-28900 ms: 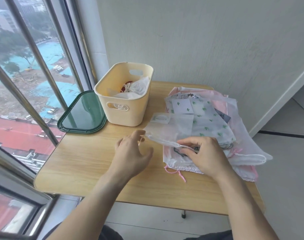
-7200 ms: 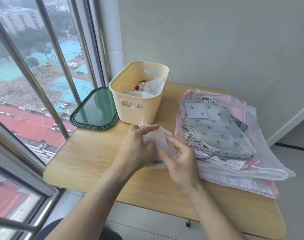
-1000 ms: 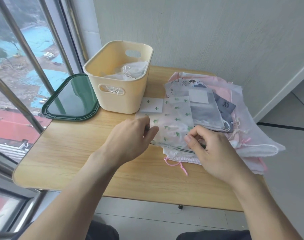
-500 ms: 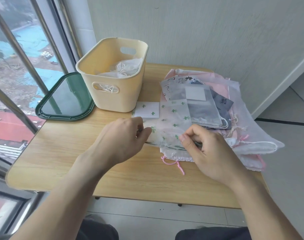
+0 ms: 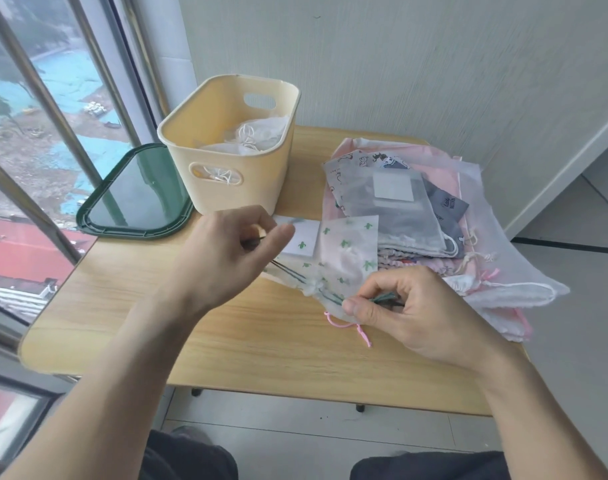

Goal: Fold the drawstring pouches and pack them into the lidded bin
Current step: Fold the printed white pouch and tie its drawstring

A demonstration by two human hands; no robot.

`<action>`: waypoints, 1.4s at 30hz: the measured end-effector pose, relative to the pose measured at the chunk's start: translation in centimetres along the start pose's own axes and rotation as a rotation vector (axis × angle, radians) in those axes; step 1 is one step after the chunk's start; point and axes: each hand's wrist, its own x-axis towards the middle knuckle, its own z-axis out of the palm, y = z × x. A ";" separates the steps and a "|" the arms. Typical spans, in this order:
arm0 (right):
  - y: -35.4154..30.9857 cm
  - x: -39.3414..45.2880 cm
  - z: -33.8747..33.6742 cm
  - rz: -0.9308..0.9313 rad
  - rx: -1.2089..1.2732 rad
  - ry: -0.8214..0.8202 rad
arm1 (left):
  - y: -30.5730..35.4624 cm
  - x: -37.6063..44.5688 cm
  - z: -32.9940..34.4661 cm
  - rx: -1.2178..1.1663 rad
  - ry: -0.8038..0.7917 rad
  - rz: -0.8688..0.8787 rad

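A translucent pouch printed with green cacti [image 5: 347,251] lies on the wooden table [image 5: 226,334], its mouth gathered toward me. My left hand [image 5: 233,258] pinches its dark green drawstring at the left end. My right hand [image 5: 399,313] pinches the same string's other end at the gathered mouth. The cream bin [image 5: 233,147] stands behind my left hand and holds white folded pouches [image 5: 257,136]. A pile of pouches [image 5: 434,230], grey, pink and white, lies on the right.
The dark green lid [image 5: 136,195] lies flat left of the bin, beside the window bars. A wall runs behind the table. A pink cord [image 5: 351,327] from the pile trails near my right hand. My knees show below the table's front edge.
Both hands have pulled the drawstring outward, and the cactus pouch's mouth has bunched up. The pouch lay flat half a second ago. The camera has shifted slightly.
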 end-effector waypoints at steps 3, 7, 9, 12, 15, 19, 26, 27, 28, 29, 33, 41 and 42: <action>0.1 0.2 0.5 -0.007 -0.026 -0.012 | 0.3 0.2 0.6 -0.043 -0.006 0.011; 0.2 0.3 1.1 -0.009 -0.025 -0.066 | 0.9 0.2 2.1 -0.065 -0.113 0.102; 0.4 0.4 1.3 -0.004 -0.052 -0.106 | 1.2 0.1 3.1 -0.030 -0.190 0.183; 0.7 0.4 1.4 0.008 -0.024 -0.154 | 1.2 -0.5 4.2 -0.001 -0.298 0.216; 0.8 0.4 1.3 -0.018 0.020 -0.140 | 0.9 -1.0 4.9 0.037 -0.367 0.196; 1.3 0.8 0.9 -0.069 0.044 0.036 | 0.4 -1.2 5.3 0.129 -0.402 0.179; 1.8 1.0 0.5 -0.186 0.173 0.268 | 2.2 -1.0 3.8 -0.163 -0.599 -0.046; 1.9 1.0 0.6 -0.198 0.152 0.277 | 2.2 -0.9 3.6 -0.192 -0.660 -0.064; 2.1 1.1 0.7 -0.211 0.146 0.280 | 2.1 -0.9 3.5 -0.196 -0.727 -0.068; 2.1 1.2 0.8 -0.226 0.158 0.276 | 2.1 -1.0 3.3 -0.186 -0.796 -0.064; 1.9 2.4 0.4 -0.281 0.125 0.281 | 2.1 -1.3 3.6 -0.170 -0.903 -0.057; 2.8 2.9 -0.9 -0.173 -0.512 0.434 | 1.4 -1.2 3.2 -0.235 -0.771 -0.101; 2.7 2.6 -0.7 -0.206 -0.570 0.453 | 1.1 -1.1 3.2 -0.248 -0.753 -0.094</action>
